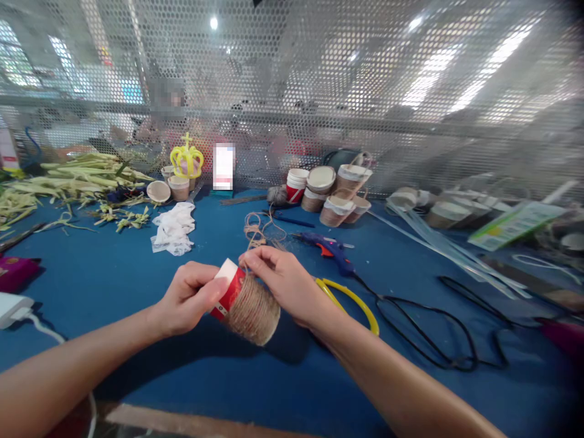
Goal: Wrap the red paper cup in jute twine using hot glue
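My left hand (pixel 194 298) grips a red and white paper cup (pixel 233 286) by its rim end, tilted above the blue table. Brown twine (pixel 253 310) is wound in rows round most of the cup, leaving a red band and white rim bare. Pinched in my right hand (pixel 278 274), at the edge of the winding, is the twine's free strand. From there the strand runs back to a loose tangle of twine (pixel 255 228) on the table. A blue hot glue gun (pixel 331 250) lies just beyond my right hand.
Several wrapped cups (pixel 337 210) stand at the back, beside a grey ball of twine (pixel 277 195). Crumpled white tissue (pixel 174 228), a lit phone (pixel 223 167) and plant stalks (pixel 86 173) lie left. Right are a black cable (pixel 429 310), yellow tubing (pixel 365 307) and clear glue sticks (pixel 456 249).
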Available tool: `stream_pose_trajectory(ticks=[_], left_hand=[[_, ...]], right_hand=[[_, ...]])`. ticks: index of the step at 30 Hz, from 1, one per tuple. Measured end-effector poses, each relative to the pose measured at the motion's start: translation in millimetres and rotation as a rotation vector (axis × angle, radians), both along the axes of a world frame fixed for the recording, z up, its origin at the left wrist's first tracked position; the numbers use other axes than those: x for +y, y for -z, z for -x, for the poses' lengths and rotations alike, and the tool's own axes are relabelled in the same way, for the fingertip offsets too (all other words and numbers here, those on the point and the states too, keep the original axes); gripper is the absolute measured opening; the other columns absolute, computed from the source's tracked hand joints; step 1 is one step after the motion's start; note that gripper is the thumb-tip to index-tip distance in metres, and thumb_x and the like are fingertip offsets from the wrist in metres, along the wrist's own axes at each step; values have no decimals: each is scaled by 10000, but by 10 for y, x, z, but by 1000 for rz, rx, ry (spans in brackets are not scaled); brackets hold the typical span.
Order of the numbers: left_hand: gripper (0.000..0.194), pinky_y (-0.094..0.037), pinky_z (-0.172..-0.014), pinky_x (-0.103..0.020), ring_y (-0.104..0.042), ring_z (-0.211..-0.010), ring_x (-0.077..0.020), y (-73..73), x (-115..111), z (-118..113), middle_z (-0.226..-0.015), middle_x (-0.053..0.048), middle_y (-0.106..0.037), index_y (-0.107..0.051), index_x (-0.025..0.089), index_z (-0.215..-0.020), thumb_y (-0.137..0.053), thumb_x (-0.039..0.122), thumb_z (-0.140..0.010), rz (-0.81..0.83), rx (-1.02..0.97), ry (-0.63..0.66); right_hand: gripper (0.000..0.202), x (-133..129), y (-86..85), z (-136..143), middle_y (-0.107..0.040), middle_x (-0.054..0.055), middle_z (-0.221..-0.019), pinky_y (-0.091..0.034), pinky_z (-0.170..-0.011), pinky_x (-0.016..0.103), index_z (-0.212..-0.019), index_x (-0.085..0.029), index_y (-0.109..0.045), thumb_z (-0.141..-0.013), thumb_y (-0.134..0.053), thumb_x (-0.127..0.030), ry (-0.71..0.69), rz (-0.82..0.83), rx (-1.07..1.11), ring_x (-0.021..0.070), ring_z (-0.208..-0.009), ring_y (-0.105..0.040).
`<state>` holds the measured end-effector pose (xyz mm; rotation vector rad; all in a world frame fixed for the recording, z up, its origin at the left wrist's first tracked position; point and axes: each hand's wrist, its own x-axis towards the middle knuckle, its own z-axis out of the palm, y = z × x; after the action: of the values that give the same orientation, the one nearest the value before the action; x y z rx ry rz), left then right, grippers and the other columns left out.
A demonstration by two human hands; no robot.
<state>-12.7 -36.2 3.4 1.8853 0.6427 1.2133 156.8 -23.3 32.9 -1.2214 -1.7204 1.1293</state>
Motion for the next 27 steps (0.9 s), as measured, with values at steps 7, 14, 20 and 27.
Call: stream_pose_trajectory(ticks=[7,14,20,27], left_hand=[[344,-341,-455,-196,-407,-457,-85,42,107,7,-510,2,-523,-601,123,-600,-476,380,-792,280,-159,-159],[320,-414,-551,-218,-521,-561,-120,-18,225,-8,-625,-23,-626,-649,119,-691,-566,427,-723,607,-264,76],[305,-421,-574,-226,-555,-594,-127,29,253,-88,-692,-57,-649,-660,84,-790,-669,358,-657,886,-313,168],[248,-371,-539,-206,-531,-550,-96,52,210,-139,-639,-32,-633,-662,88,-730,-697,312,-630,932,-288,70]], right_hand=[[337,-4,-97,-145,-620,90,-993,-473,-772,317,-974,-141,-554,-848,-400,-413,-131,38,-45,181,-903,-583],[415,-124,65,-192,-557,108,-1120,-424,-887,399,-1108,-153,-485,-743,-600,-312,-14,-279,-236,221,-1013,-539],[464,-175,312,-190,-512,121,-1104,-430,-892,437,-1131,-192,-436,-718,-643,-238,-24,-688,-399,242,-1050,-498],[484,-211,419,-187,-467,136,-1150,-424,-900,457,-1181,-183,-390,-748,-606,-196,-64,-841,-503,259,-1088,-448]])
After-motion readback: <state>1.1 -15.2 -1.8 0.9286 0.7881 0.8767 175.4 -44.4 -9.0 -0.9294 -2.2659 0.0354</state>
